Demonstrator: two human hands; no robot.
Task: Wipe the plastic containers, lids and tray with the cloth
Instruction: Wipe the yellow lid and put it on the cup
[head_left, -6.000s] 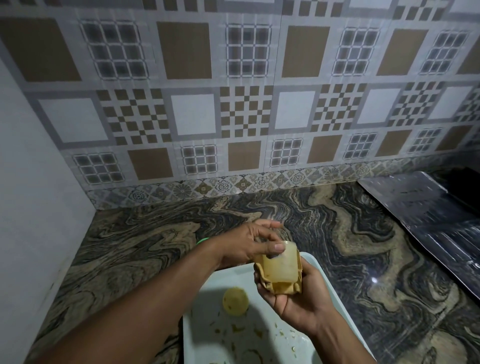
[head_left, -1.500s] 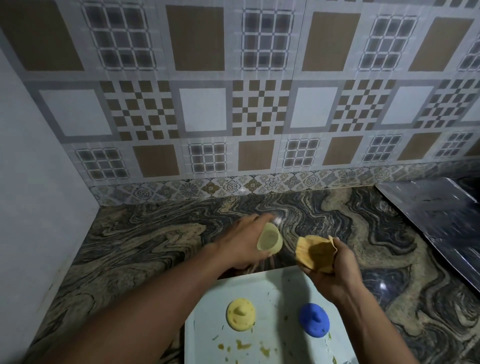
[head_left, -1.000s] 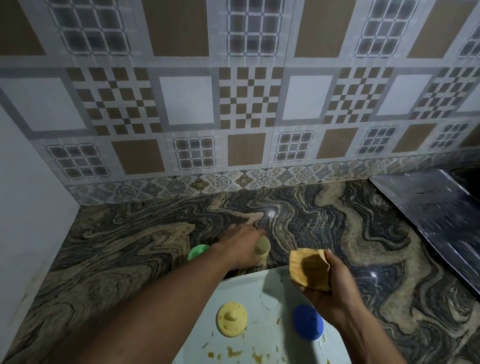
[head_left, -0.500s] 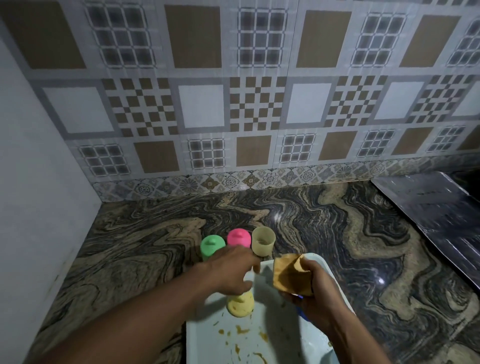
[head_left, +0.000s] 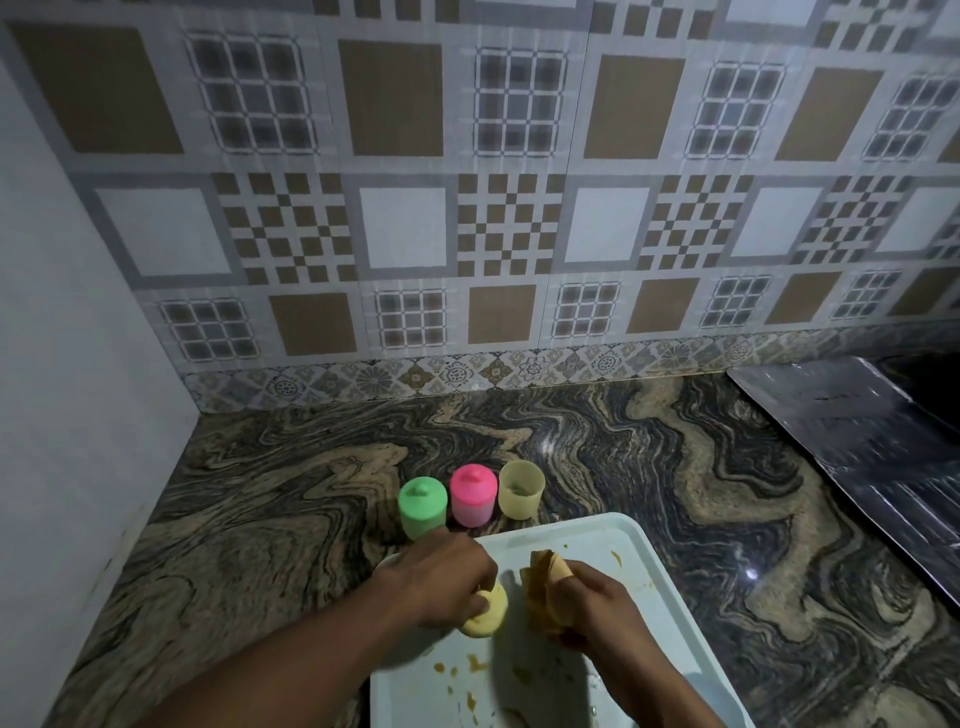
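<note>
Left hand (head_left: 441, 582) has its fingers curled round the pale yellow lid (head_left: 488, 616), right at the white tray (head_left: 649, 561), which is smeared with brownish gunk. Right hand (head_left: 592, 603), just beside, clutches the bunched tan cloth (head_left: 543, 587). Just beyond the left-hand grip a green-lidded container (head_left: 422, 506), a pink-lidded container (head_left: 471, 493) and an open container (head_left: 521, 488) sit in a row on the swirly marble counter (head_left: 260, 519), with the patterned tile wall (head_left: 405, 223) behind.

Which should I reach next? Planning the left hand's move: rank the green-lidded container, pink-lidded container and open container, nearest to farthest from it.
1. green-lidded container, just beyond the left hand, row's left end.
2. pink-lidded container, row's middle.
3. open container, right end.
</note>
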